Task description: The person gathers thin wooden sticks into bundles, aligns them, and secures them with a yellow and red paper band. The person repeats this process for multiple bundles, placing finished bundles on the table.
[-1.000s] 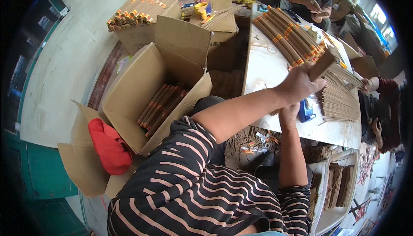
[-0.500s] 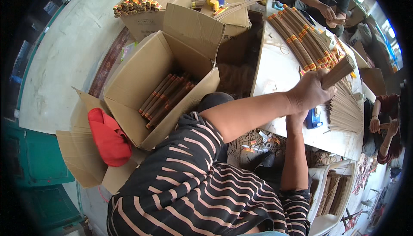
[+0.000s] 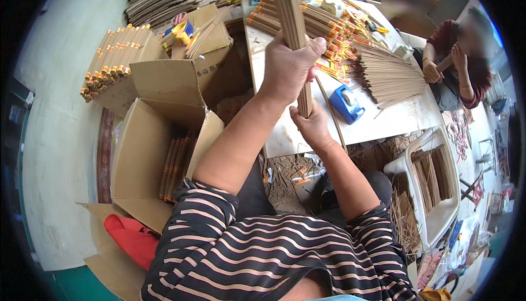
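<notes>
A bundle of thin brown incense sticks (image 3: 289, 13) stands nearly upright in front of me, over the table's left part. My left hand (image 3: 289, 66) is closed round its middle. Lower down, my right hand (image 3: 315, 128) is closed at the bundle's bottom end, thumb along the sticks. Beside my right hand sits a blue tape dispenser (image 3: 346, 104). Loose incense sticks lie fanned out (image 3: 392, 73) on the table to the right. Behind the hands are banded bundles (image 3: 315, 24) and red and yellow paper labels (image 3: 341, 66).
An open cardboard box (image 3: 134, 158) holding banded bundles stands at my left, with a red cloth (image 3: 130, 240) beside it. More bundles (image 3: 118, 54) are stacked behind. A white tub (image 3: 438, 213) of sticks stands at the right. Two people work across and right of the white table (image 3: 405, 120).
The view has turned right. The bundle has gone from slanting to nearly upright, and my right hand now shows at its lower end. Both hands still hold it.
</notes>
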The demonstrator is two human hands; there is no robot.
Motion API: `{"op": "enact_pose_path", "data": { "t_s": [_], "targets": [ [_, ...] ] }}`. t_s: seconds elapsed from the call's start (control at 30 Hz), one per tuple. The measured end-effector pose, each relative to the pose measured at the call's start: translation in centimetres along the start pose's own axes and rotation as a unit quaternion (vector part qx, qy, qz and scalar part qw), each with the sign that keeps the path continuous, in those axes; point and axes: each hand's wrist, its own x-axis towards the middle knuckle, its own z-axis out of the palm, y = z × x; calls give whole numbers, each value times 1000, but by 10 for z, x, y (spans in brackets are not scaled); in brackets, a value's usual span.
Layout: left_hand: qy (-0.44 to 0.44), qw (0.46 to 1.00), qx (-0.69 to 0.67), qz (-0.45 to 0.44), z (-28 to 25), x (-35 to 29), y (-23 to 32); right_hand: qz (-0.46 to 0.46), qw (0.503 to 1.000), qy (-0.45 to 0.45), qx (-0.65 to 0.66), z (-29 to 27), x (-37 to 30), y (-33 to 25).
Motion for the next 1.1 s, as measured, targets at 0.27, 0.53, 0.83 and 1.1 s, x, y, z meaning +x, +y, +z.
{"op": "enact_pose_path", "data": {
  "t_s": [0.27,0.53,0.83,1.1],
  "targets": [
    [20,996,-17,-90,-1,-57,-22,4,990,-71,125,-8,-35,-52],
    [-7,993,-101,-67,8,-50,13,12,997,-77,-16,-22,-57,-80],
    [-17,988,-102,-114,17,-81,10,-5,997,-41,70,-10,-75,-73],
    [-25,993,-59,-99,12,-87,11,20,997,-53,55,-7,-85,-72]
  ]
}}
